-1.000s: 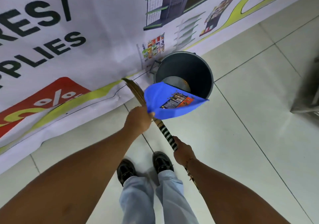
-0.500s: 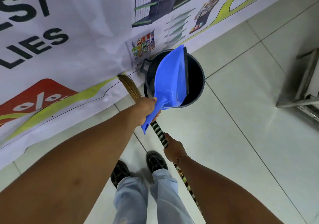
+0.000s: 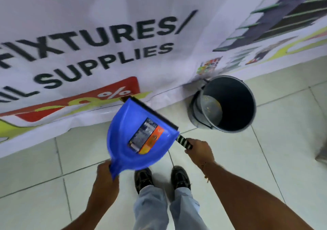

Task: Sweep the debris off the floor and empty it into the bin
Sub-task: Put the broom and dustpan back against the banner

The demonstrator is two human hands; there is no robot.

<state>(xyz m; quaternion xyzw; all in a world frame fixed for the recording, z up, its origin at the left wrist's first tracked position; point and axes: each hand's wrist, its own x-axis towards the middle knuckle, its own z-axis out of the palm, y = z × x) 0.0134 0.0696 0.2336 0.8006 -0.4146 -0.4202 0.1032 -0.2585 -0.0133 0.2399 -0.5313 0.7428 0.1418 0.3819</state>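
Note:
My left hand (image 3: 105, 175) grips the handle of a blue dustpan (image 3: 123, 141), held level above the floor with its black lip toward the banner. A printed label sticks to the pan's inside; I see no debris in it. My right hand (image 3: 199, 149) holds the black-and-white striped broom handle (image 3: 184, 141), whose shaft and bristles are hidden behind the pan. The grey bin (image 3: 230, 104) stands on the tiles to the right of the pan, against the banner, with its mouth open.
A large white printed banner (image 3: 106, 35) hangs along the wall and reaches the floor. White floor tiles (image 3: 265, 159) spread around my two black shoes (image 3: 143, 176). A grey object shows at the right edge (image 3: 322, 156).
The dustpan was tipped upright over the bin half a second ago. It has since come away to the left and levelled out, and my view has turned left.

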